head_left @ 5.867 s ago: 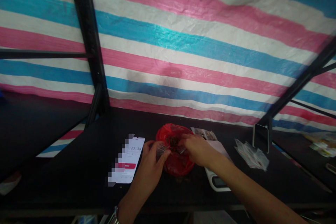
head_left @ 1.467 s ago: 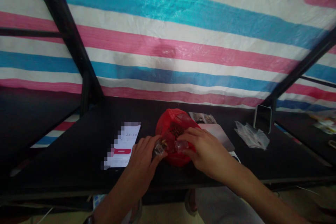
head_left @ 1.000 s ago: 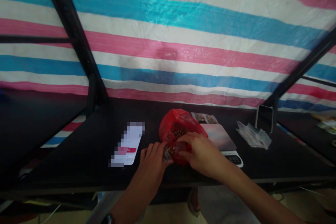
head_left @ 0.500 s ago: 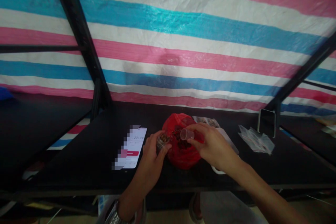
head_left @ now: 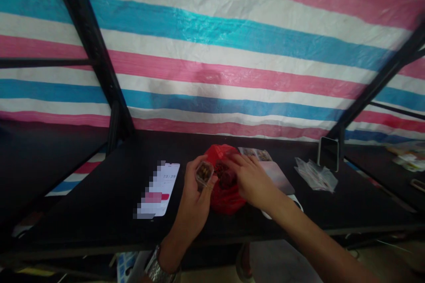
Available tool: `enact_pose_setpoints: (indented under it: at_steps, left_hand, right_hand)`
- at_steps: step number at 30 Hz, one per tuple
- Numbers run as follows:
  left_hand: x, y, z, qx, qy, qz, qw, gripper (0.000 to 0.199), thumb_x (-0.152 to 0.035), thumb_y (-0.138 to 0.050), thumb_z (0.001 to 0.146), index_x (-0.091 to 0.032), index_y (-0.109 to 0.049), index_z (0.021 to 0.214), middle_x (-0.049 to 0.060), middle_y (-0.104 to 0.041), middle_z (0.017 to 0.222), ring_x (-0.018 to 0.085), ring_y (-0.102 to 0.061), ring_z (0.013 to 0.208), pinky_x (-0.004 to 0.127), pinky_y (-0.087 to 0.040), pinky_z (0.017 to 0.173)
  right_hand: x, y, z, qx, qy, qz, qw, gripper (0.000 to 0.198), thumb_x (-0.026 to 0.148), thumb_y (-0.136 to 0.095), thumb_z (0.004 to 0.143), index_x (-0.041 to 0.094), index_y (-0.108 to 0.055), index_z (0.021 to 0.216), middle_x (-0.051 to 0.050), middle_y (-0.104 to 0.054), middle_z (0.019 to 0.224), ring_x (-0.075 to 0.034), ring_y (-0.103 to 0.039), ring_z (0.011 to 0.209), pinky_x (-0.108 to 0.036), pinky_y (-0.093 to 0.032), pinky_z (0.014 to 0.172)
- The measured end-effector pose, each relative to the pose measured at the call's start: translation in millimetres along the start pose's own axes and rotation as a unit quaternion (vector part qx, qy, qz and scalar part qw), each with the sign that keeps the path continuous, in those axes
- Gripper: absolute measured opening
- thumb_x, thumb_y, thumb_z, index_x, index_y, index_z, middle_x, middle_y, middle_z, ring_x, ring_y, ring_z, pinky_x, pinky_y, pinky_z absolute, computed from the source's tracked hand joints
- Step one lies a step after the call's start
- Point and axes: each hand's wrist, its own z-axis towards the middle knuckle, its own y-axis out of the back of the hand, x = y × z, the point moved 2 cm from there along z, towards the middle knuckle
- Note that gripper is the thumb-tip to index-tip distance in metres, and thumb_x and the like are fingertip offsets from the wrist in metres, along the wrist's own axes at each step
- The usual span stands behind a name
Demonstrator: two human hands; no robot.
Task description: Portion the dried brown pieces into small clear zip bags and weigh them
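My left hand (head_left: 196, 190) is wrapped round a small clear plastic container (head_left: 204, 172) with brownish-green pieces inside, held upright enough to show its open top. Beside it on the black table sits a red plastic bag (head_left: 229, 203), its mouth open on dark reddish-brown bits (head_left: 219, 170). My right hand (head_left: 254, 177) is over the bag, fingers pointing down into its mouth. Those fingertips are blurred and partly hidden, so whether they hold anything does not show.
Left of the bag lies a lit phone (head_left: 162, 190) reading 23:39. Behind and right are small filled packets (head_left: 264, 154), a pale flat sheet or lid (head_left: 277, 176), clear zip bags (head_left: 315, 174) and a propped dark-screened device (head_left: 328, 154). Black frame bars (head_left: 99, 68) flank a striped tarp (head_left: 212, 66).
My right hand has moved down and left over the red bag; the small clear cup it held no longer shows. The container in my left hand now faces the camera more. The view has shifted slightly.
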Motion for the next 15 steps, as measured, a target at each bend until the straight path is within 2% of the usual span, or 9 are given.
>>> enact_pose_setpoints:
  at_steps: [1,3,5,7,9,11,13,15]
  left_hand:
    - [0,-3,-1,0.002,-0.006,-0.004,1.000,0.045,-0.038,-0.063,0.100,-0.027,-0.051,0.142,0.009,-0.062,0.134,0.025,-0.065,0.123,0.044,-0.053,0.110]
    - [1,-10,-4,0.001,-0.014,-0.008,1.000,0.051,-0.035,-0.061,0.100,-0.028,-0.044,0.147,0.010,-0.057,0.137,0.025,-0.063,0.125,0.045,-0.052,0.111]
    - [0,-19,-5,-0.007,-0.020,0.002,1.000,0.057,-0.031,-0.059,0.100,-0.028,-0.036,0.152,0.012,-0.053,0.138,0.026,-0.062,0.124,0.046,-0.053,0.110]
    - [-6,-30,-2,-0.019,-0.031,0.026,0.999,0.061,-0.028,-0.057,0.098,-0.028,-0.032,0.154,0.013,-0.051,0.135,0.026,-0.062,0.121,0.046,-0.055,0.106]
    - [-19,-43,6,-0.028,-0.057,0.058,0.996,0.064,-0.023,-0.058,0.095,-0.027,-0.033,0.154,0.013,-0.051,0.135,0.028,-0.060,0.123,0.049,-0.054,0.108]
    - [-36,-58,17,-0.029,-0.099,0.079,0.992,0.065,-0.017,-0.058,0.094,-0.026,-0.035,0.154,0.014,-0.052,0.138,0.030,-0.056,0.131,0.053,-0.049,0.114]
    - [-52,-72,27,-0.024,-0.139,0.067,0.988,0.063,-0.019,-0.060,0.097,-0.026,-0.037,0.155,0.014,-0.053,0.141,0.030,-0.055,0.135,0.053,-0.047,0.117]
    - [-62,-83,35,0.008,-0.171,0.032,0.985,0.067,-0.022,-0.065,0.097,-0.028,-0.036,0.158,0.014,-0.053,0.150,0.029,-0.054,0.139,0.051,-0.046,0.119]
  right_hand:
    - [2,6,-4,-0.040,-0.002,0.046,0.998,0.066,-0.004,-0.056,0.085,0.019,-0.066,0.146,-0.015,-0.066,0.148,-0.032,-0.060,0.135,-0.050,-0.043,0.114]
    - [9,18,-14,-0.108,-0.004,0.168,0.980,0.050,0.004,-0.057,0.093,0.024,-0.071,0.136,-0.010,-0.072,0.137,-0.026,-0.065,0.126,-0.045,-0.047,0.111]
    - [18,24,-22,-0.108,-0.007,0.302,0.947,0.028,0.016,-0.063,0.098,0.026,-0.075,0.122,-0.005,-0.077,0.119,-0.022,-0.071,0.110,-0.038,-0.054,0.101]
    - [23,24,-25,-0.087,-0.015,0.396,0.914,0.019,0.023,-0.073,0.094,0.026,-0.076,0.112,-0.002,-0.079,0.105,-0.019,-0.073,0.095,-0.032,-0.058,0.090]
    - [19,22,-21,-0.127,-0.041,0.432,0.892,0.014,0.024,-0.075,0.090,0.025,-0.076,0.104,0.000,-0.079,0.095,-0.018,-0.073,0.085,-0.029,-0.058,0.081]
    - [4,24,-14,-0.209,-0.067,0.437,0.872,0.010,0.027,-0.072,0.091,0.023,-0.077,0.099,-0.001,-0.079,0.089,-0.018,-0.074,0.081,-0.029,-0.059,0.078]
    - [-17,31,-7,-0.275,-0.083,0.440,0.851,0.015,0.034,-0.071,0.093,0.022,-0.078,0.099,-0.004,-0.081,0.090,-0.020,-0.076,0.082,-0.031,-0.060,0.079]
    - [-38,40,-3,-0.303,-0.086,0.450,0.836,0.022,0.041,-0.074,0.092,0.020,-0.078,0.099,-0.006,-0.083,0.092,-0.022,-0.078,0.084,-0.032,-0.061,0.079]
